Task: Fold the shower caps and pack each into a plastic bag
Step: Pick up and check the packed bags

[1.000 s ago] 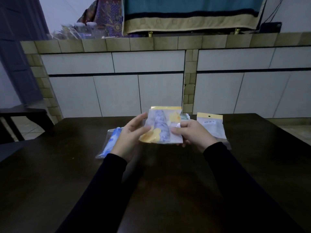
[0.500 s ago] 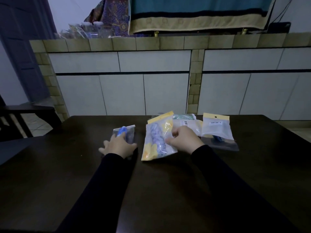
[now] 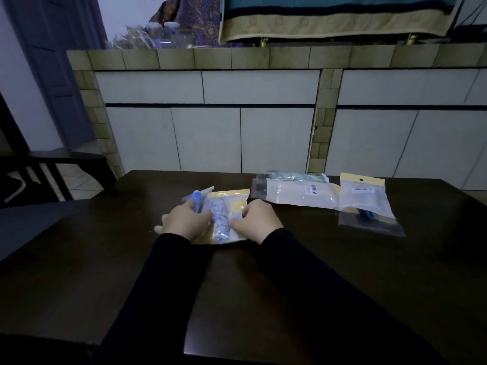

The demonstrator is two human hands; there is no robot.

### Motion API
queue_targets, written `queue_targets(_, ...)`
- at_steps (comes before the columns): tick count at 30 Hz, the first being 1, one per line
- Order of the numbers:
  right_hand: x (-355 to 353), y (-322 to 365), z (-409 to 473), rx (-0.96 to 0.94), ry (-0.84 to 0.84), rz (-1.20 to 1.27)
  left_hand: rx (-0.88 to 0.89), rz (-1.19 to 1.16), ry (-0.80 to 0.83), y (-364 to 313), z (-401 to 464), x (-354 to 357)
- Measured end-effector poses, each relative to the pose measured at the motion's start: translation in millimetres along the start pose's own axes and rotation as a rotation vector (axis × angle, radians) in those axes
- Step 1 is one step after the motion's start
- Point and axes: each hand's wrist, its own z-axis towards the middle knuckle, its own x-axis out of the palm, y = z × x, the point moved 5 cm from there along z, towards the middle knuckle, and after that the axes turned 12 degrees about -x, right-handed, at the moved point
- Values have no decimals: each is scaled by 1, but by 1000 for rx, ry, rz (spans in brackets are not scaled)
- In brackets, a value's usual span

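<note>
Since half a second ago, packed bag (image 3: pixel 224 217) slid left onto the blue-cap bag (image 3: pixel 196 201) on table (image 3: pixel 316 285); my left hand (image 3: pixel 187 223) presses flat, right hand (image 3: pixel 257 222) curled pinching its edge. Stacking finished packs, probably.

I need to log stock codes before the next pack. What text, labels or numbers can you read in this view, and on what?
No text is legible in this view.
White sticker with a barcode on the long cream plastic packet: too small to read.
White printed label on the clear yellow-topped bag at the right: blurred, unreadable.
Clear yellow-topped bag with a folded blue-patterned cap, under both hands: no print visible.
</note>
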Motion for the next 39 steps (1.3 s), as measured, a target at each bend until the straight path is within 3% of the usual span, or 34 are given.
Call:
queue_targets(5, -15, -6, -4, -60, -52, -95, 21, 136, 20, -2, -4, 1)
queue_targets(7, -31, -13, -7, -72, -129, -124, 67, 118, -72, -10, -8, -1)
queue_targets(10, -59, -29, -6, -103, -275, -105, 300, -76, -270, -36, -24, 1)
queue_targets(12, -74, -41, 3, -152, -363, -159, 433, -290, -281, -61, -45, 11)
queue_targets(15, -88, -60, 26, -173, -400, -417, 382, -392, -89, -97, -66, 48)
queue_targets(18, -92, -79, 41, -109, -315, -480, 282, -361, 133, -121, -64, 91)
queue_targets(23, -89, -102, 42, -71, -199, -489, 154, -382, 157, -125, -46, 109)
queue_targets(27, -96, -95, 32, -138, -229, -489, 88, -599, 195, -122, -38, 109)
queue_targets(32, -110, -89, 20, -147, -283, -365, 217, -854, 116, -127, -46, 86)
queue_targets(37, -130, -78, 13, -179, -450, 182, 269, -1134, 95, -125, -49, 62)
queue_targets(39, -131, -78, 14, -159, -430, 436, 256, -1155, 110, -122, -45, 57)
